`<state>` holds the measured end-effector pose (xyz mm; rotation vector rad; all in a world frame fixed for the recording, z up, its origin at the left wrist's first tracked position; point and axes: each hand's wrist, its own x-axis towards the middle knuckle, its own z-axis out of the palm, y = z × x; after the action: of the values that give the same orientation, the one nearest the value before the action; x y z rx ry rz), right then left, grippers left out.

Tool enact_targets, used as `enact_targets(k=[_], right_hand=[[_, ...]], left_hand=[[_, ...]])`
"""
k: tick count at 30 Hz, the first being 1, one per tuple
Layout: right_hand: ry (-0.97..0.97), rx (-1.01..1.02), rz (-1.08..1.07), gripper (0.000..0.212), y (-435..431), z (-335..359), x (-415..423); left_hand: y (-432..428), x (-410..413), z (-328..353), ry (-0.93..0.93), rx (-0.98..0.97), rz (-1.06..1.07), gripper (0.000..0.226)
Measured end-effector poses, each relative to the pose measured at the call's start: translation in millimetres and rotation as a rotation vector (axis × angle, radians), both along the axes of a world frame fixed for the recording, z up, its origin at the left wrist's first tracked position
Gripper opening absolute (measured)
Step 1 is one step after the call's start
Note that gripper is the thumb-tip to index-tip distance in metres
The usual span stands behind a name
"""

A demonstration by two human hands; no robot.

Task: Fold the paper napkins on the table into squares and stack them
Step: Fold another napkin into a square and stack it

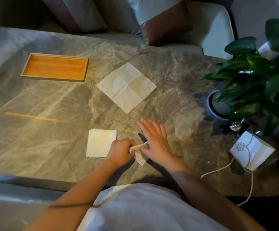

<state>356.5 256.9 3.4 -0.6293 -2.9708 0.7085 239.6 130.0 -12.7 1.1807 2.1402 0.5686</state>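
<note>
The left hand pinches the lifted edge of the napkin being folded, fingers curled round it. Beside it the right hand lies flat with fingers straight, seemingly pressing that napkin down. The folded stack sits just left of the left hand. Beyond both hands lies an open napkin, with a wooden tray farther left.

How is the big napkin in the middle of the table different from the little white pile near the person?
The middle napkin is spread open, one sheet with crossed creases; the pile is folded small, layers showing at its edge. The middle napkin sits cornerwise like a diamond; the pile lies nearly square to the table edge. Both are pale paper, flat on the table.
</note>
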Motion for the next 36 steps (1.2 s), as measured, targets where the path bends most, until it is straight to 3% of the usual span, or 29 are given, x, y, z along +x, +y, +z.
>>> enact_targets(k=[3, 6, 9, 12, 17, 21, 26, 30, 36], right_hand=[[-0.074, -0.108, 0.042, 0.054, -10, 6, -18], [-0.153, -0.466, -0.095, 0.006, -20, 13, -39], [-0.170, -0.790, -0.217, 0.008, -24, 17, -54], [-0.076, -1.145, -0.478, 0.014, -32, 16, -64], [-0.015, -1.382, -0.670, 0.012, -58, 4, -82], [-0.042, -1.247, -0.761, 0.005, -78, -15, -94], [-0.069, -0.975, -0.801, 0.025, -86, -33, -95], [-0.035, -0.899, -0.812, 0.008, -84, -35, -99], [0.000, -0.802, -0.829, 0.008, -83, -43, -106]], left_hand=[[-13, -17, 5, -0.043, 0.039, 0.057, 0.006], [-27, -35, 14, -0.164, 0.081, 0.075, 0.013], [-47, -55, 18, -0.207, 0.125, 0.144, 0.019], [-66, -72, 13, -0.293, 0.116, 0.299, 0.016], [-83, -82, 5, -0.524, 0.126, 0.569, 0.006], [-88, -82, -3, -0.483, 0.083, 0.711, 0.024], [-85, -88, -11, -0.410, 0.077, 0.730, 0.027], [-80, -94, -18, -0.414, 0.073, 0.727, 0.033], [-79, -100, -24, -0.400, 0.094, 0.713, 0.043]])
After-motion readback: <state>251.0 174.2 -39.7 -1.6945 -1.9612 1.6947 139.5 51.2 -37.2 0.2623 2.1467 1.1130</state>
